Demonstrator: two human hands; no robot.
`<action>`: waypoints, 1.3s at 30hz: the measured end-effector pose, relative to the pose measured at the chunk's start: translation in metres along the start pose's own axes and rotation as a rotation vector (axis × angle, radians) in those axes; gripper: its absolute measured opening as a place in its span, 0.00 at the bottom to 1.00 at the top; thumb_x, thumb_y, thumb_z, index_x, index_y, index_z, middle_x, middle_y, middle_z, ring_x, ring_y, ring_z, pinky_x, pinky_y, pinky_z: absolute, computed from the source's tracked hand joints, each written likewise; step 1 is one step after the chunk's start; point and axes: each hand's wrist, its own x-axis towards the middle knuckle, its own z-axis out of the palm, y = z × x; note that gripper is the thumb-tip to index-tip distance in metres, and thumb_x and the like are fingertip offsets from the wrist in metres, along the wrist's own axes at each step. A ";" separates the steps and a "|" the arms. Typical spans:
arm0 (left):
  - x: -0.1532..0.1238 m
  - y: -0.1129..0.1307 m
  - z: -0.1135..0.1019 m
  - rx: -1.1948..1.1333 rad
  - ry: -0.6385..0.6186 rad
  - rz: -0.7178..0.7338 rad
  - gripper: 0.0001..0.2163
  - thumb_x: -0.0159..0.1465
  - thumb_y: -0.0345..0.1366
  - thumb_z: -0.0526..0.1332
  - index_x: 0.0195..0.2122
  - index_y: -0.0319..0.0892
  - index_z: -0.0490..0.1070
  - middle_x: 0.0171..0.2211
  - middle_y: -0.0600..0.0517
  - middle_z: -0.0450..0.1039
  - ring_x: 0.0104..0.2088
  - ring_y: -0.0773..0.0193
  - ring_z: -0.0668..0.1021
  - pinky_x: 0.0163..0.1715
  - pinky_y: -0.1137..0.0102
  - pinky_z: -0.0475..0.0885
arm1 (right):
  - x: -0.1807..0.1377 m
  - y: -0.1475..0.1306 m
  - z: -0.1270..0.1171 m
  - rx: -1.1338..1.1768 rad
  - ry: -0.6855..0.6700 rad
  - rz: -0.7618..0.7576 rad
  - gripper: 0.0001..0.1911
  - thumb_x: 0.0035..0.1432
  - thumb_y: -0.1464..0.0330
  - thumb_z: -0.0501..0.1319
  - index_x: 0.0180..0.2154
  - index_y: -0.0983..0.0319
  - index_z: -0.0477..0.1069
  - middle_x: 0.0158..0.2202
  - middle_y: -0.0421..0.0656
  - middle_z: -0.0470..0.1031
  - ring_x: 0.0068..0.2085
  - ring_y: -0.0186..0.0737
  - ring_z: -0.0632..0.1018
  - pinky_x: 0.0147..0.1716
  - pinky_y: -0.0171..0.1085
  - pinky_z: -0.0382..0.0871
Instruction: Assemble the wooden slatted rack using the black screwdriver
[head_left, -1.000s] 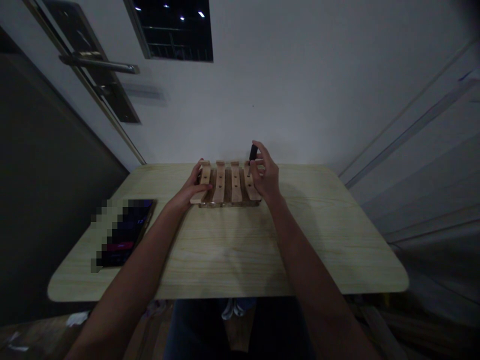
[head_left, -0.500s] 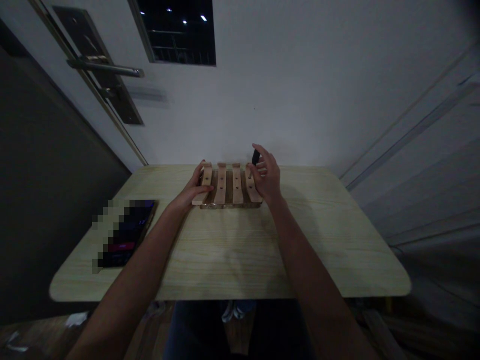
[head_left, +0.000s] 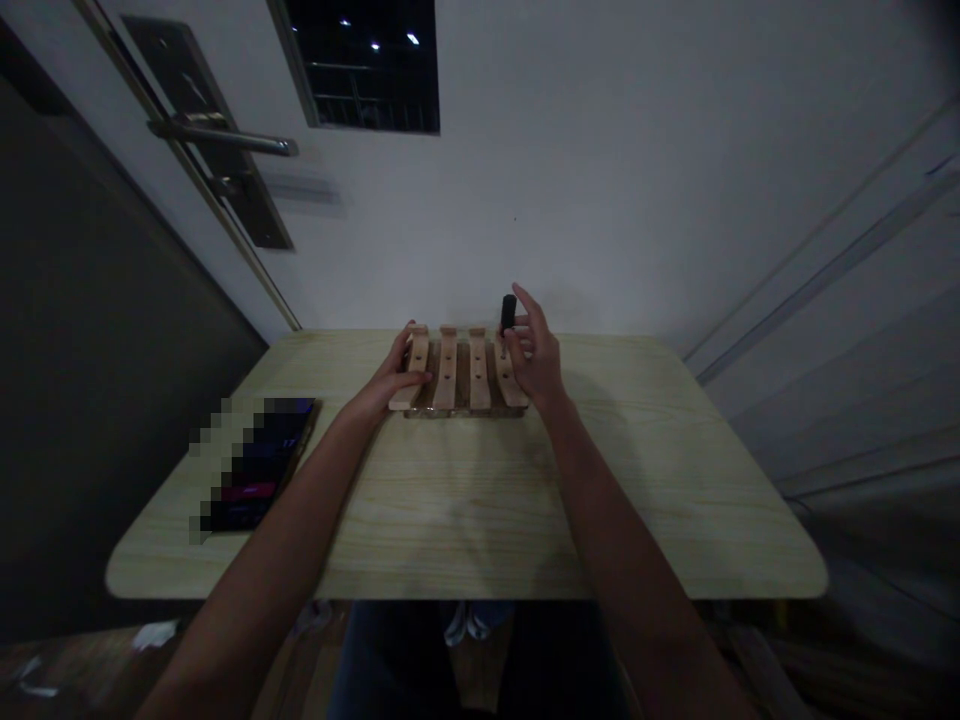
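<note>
A wooden rack (head_left: 478, 390) lies on the table, made of several pale slats with dark holes, set across a darker, shiny base. My left hand (head_left: 386, 385) grips its left end, the thumb lying over the leftmost slat. At the right end, my right hand (head_left: 538, 358) holds a screwdriver (head_left: 508, 313) with a black handle between thumb and fingers, the index finger raised off it. The screwdriver stands nearly upright, its thin metal shaft pointing down at the upper hole of the rightmost slat. In the dim light I cannot tell whether a screw sits under the tip.
A phone (head_left: 274, 450), partly pixelated, lies at the left of the pale wooden table (head_left: 465, 520). Behind the table stands a white door (head_left: 600, 200) with a metal handle (head_left: 240, 140) and a dark window (head_left: 367, 70). Below the front edge are my legs (head_left: 397, 660).
The screwdriver handle has turned more upright and sits more in view, as the right fingers shift around it. My left hand keeps its hold on the rack. The whole view has moved slightly.
</note>
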 end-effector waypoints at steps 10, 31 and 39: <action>0.002 -0.006 -0.004 -0.010 -0.013 0.027 0.43 0.47 0.26 0.65 0.64 0.54 0.50 0.58 0.49 0.60 0.60 0.46 0.62 0.61 0.51 0.54 | 0.000 0.003 0.000 -0.002 0.011 -0.011 0.26 0.60 0.57 0.54 0.60 0.51 0.56 0.49 0.45 0.71 0.37 0.37 0.76 0.32 0.37 0.76; 0.001 -0.003 -0.002 -0.004 0.000 0.015 0.43 0.47 0.27 0.66 0.64 0.54 0.49 0.59 0.48 0.59 0.60 0.46 0.62 0.61 0.52 0.55 | 0.000 0.003 0.002 0.083 -0.044 0.085 0.31 0.60 0.59 0.56 0.62 0.52 0.50 0.40 0.43 0.76 0.32 0.36 0.76 0.31 0.38 0.75; 0.000 -0.001 0.000 -0.002 -0.004 0.015 0.44 0.47 0.27 0.66 0.64 0.53 0.49 0.57 0.48 0.60 0.60 0.45 0.62 0.60 0.50 0.55 | 0.000 0.007 0.003 0.129 -0.085 0.077 0.28 0.64 0.60 0.49 0.63 0.52 0.48 0.40 0.42 0.76 0.32 0.35 0.76 0.39 0.39 0.74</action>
